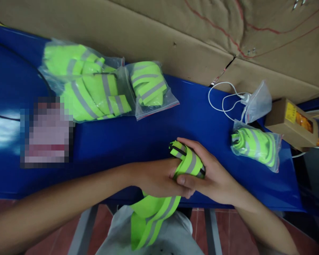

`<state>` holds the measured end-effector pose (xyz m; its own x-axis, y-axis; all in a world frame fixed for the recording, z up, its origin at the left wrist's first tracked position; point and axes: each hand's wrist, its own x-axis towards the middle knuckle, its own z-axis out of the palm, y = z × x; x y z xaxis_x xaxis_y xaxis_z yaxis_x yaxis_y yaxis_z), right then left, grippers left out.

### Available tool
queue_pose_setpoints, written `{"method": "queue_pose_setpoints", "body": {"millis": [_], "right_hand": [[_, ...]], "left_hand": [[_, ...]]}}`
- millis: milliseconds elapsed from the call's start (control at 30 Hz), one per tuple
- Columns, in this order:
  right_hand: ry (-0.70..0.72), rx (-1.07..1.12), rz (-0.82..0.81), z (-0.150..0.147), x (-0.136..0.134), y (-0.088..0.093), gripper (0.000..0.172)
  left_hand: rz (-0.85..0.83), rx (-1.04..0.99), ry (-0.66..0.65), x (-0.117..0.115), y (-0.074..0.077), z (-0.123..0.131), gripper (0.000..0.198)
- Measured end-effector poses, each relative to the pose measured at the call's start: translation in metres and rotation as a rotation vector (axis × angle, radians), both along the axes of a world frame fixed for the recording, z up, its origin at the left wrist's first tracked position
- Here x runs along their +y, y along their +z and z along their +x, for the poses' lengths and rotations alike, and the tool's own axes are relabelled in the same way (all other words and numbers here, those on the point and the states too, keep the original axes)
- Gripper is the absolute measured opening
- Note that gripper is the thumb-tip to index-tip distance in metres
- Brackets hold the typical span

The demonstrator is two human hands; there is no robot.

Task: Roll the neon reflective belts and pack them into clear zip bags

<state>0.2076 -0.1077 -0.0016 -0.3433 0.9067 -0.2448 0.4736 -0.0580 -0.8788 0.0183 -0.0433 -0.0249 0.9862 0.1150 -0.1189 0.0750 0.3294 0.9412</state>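
Observation:
A neon yellow-green reflective strap with grey stripes is bundled between my two hands over the front of the blue table. My left hand is closed around its lower part, palm down. From the other side, my right hand wraps the bundle, its thumb near my left fingers. Below my left wrist, a loose length of the same strap hangs in loops past the table edge, in front of my lap. Black pieces show at the bundle's top and right side. My left fingertips are partly hidden.
Clear zip bags of similar green straps lie at the back left, beside another bag. One more bagged strap lies at right, near a white cable and a cardboard box. A blurred-out item is at left.

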Motion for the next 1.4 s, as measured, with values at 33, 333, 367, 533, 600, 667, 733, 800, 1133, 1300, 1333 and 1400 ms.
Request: {"method": "queue_pose_setpoints", "body": {"millis": [33,333,367,533,600,667,733,800,1133,1300,1333,1400], "right_hand": [[-0.02,0.006,0.008,-0.001,0.0,-0.002,0.081],[-0.268,0.053,0.015,0.003,0.006,0.005,0.049],[-0.287,0.063,0.003,0.005,0.008,0.007,0.046],[-0.329,0.016,0.127,0.013,0.012,0.006,0.044],[-0.34,-0.075,0.228,0.014,0.013,0.003,0.047],[-0.34,-0.17,0.344,0.015,0.013,0.0,0.049],[-0.349,-0.25,0.446,0.017,0.015,-0.002,0.05],[-0.379,-0.303,0.521,0.02,0.017,-0.002,0.05],[-0.433,-0.283,0.535,0.033,0.022,0.004,0.048],[-0.46,-0.185,0.492,0.037,0.026,0.002,0.042],[-0.45,-0.167,0.473,0.036,0.027,0.001,0.041],[-0.427,-0.153,0.445,0.033,0.026,-0.001,0.04]], "left_hand": [[-0.012,0.018,-0.009,0.0,-0.001,0.0,0.011],[-0.609,0.156,-0.009,-0.002,-0.003,0.003,0.026],[-0.598,0.149,0.004,-0.003,-0.002,0.004,0.028],[-0.557,0.202,0.076,-0.005,0.0,0.007,0.034],[-0.536,0.253,0.084,-0.004,0.0,0.008,0.037],[-0.41,0.262,0.122,-0.003,-0.001,0.008,0.036],[-0.157,0.241,0.231,-0.001,0.0,0.007,0.036],[0.11,0.223,0.326,0.002,0.001,0.005,0.035],[0.028,0.109,0.219,0.024,0.005,-0.002,0.034],[-0.002,0.116,0.343,0.02,-0.004,0.002,0.032],[0.022,0.131,0.361,0.018,-0.006,0.004,0.027],[0.078,0.163,0.374,0.015,-0.009,0.006,0.02]]}}
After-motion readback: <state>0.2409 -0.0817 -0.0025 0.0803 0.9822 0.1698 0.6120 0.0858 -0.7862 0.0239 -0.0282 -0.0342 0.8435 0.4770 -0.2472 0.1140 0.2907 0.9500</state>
